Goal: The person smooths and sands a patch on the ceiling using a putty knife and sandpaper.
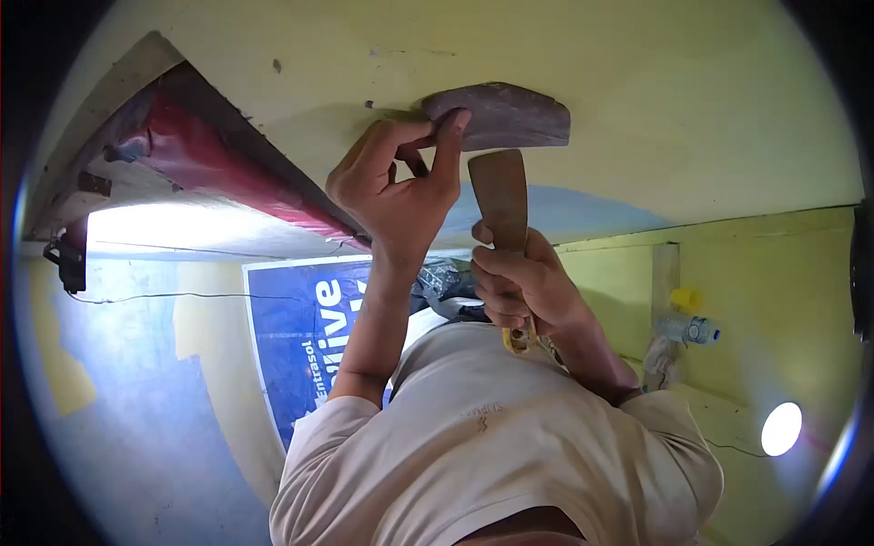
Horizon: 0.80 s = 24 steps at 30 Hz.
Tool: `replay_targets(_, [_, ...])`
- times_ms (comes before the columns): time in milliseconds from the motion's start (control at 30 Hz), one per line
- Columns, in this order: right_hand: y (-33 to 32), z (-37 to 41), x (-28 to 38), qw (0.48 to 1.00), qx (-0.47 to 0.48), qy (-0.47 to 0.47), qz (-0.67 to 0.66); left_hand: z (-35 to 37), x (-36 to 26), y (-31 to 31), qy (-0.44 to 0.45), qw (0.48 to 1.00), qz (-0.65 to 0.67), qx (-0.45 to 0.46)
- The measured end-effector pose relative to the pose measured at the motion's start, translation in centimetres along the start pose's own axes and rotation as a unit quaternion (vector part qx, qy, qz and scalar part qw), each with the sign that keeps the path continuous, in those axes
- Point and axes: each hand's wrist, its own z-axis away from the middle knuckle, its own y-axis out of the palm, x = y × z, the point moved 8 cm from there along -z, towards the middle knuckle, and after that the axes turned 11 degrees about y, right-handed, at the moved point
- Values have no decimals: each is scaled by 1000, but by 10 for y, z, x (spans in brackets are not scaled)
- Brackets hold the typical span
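two hands are up at the yellow surface (692,100), and from my remote seat i judge the step in hand to be rubbing it down. the left hand (396,187) pinches the near edge of a brown abrasive sheet (514,114) between thumb and fingertips; the sheet lies flat against the surface, well in from its edges. the right hand (519,278) is closed in a fist round the handle of a scraper (499,196), whose blade points up, just below the sheet and apart from it. any stroke from here calls for even pressure and a steady pinch.

a red strip (209,155) runs along the surface's left edge, close to the left hand, and would stop a long sweep that way. a blue poster (300,337) sits below, with a pipe fitting (687,328) and a lamp (781,428) to the right, well apart.
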Motion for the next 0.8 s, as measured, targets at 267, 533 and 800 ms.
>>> replay_targets(267, [-4, -29, -4, 1000, -1, 7, -24, 2, 15, -4, -64, 998, 25, 9])
replay_targets(533, [10, 5, 6, 999, 15, -17, 41, 1, 10, -3, -75, 997, 28, 12])
replay_targets(800, [-33, -10, 1, 999, -23, -16, -23, 5, 6, -2, -66, 997, 38, -14])
